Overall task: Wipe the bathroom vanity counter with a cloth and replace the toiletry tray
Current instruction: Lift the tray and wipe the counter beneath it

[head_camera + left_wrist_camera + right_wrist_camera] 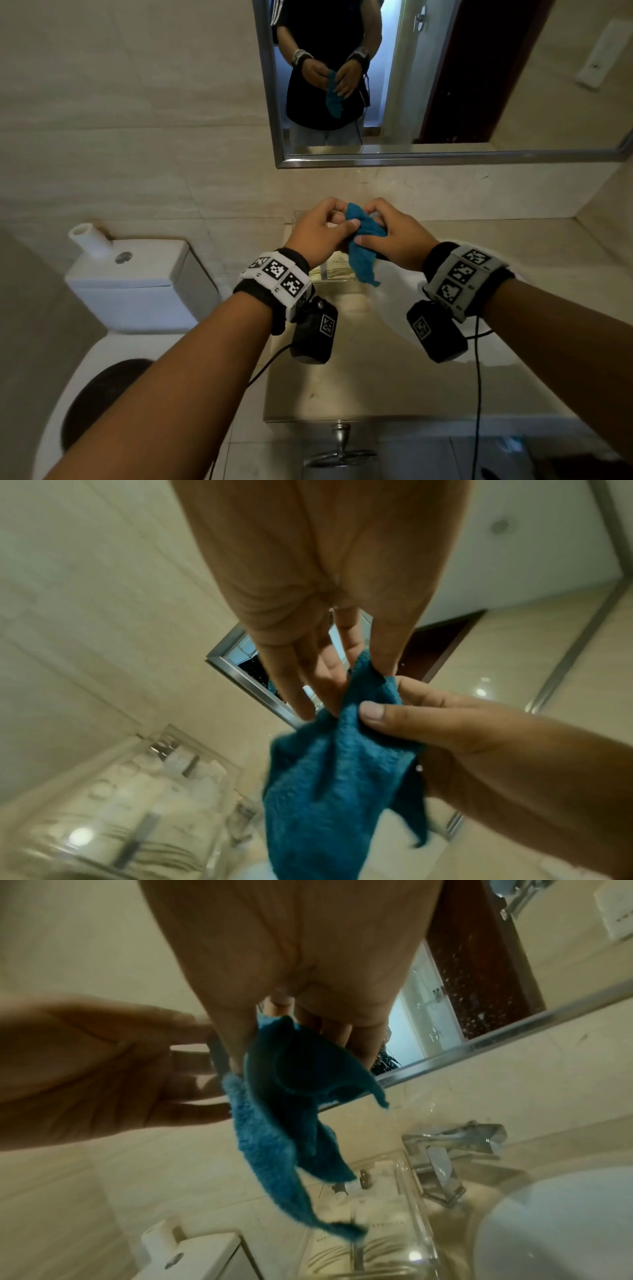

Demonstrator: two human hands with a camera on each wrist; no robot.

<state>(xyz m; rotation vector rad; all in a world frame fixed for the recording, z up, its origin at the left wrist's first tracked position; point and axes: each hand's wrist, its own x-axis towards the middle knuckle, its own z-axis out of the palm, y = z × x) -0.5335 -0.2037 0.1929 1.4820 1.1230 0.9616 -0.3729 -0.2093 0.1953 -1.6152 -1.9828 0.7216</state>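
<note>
Both hands (356, 236) around bunched blue cloth (363, 246)

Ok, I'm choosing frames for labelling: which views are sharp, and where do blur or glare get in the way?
Head view: mostly sharp, dim, edges bent by the wide lens. Left wrist view: teal terry cloth and clear plastic toiletry tray smeared, a light glare spot on the tray. Right wrist view: soft throughout, chrome faucet blurred, mirror speckled.
</note>
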